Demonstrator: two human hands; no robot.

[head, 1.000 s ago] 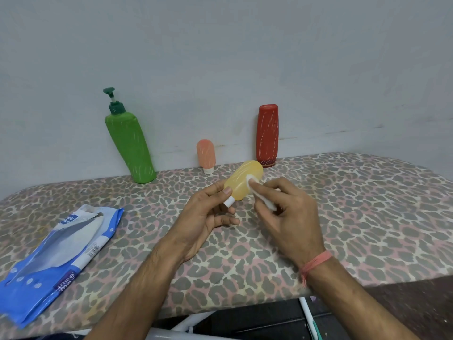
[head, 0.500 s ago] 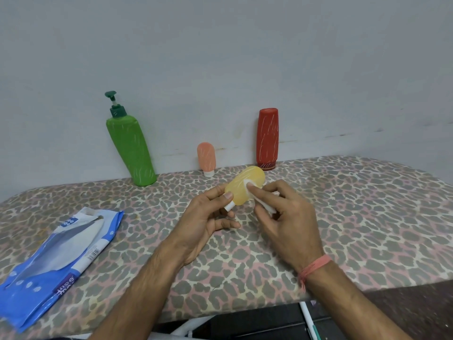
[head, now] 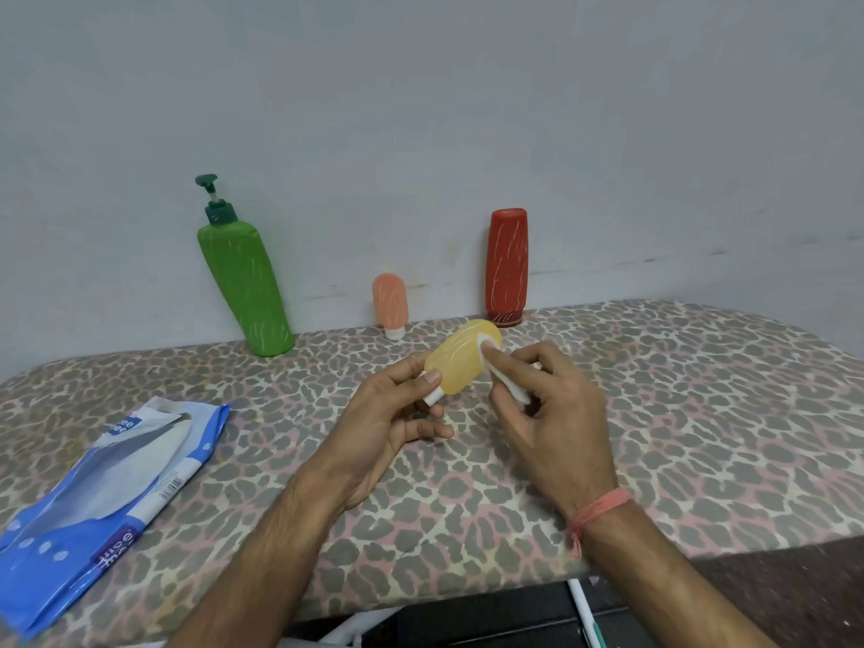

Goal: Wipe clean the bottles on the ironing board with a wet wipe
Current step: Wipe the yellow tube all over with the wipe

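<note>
Leopard-print ironing board (head: 654,413), green pump bottle (head: 243,287), red bottle (head: 507,266) at wall. Left hand (head: 388,423) clamped near cap of yellow bottle (head: 460,362), held aloft; right hand (head: 547,413) pinching wet wipe (head: 507,385) against it. Probably light, soft, slippery.

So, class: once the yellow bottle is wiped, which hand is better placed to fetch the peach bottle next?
Probably left. The left hand holds only the yellow bottle and sits nearer the peach bottle; the right hand holds the wipe.
</note>
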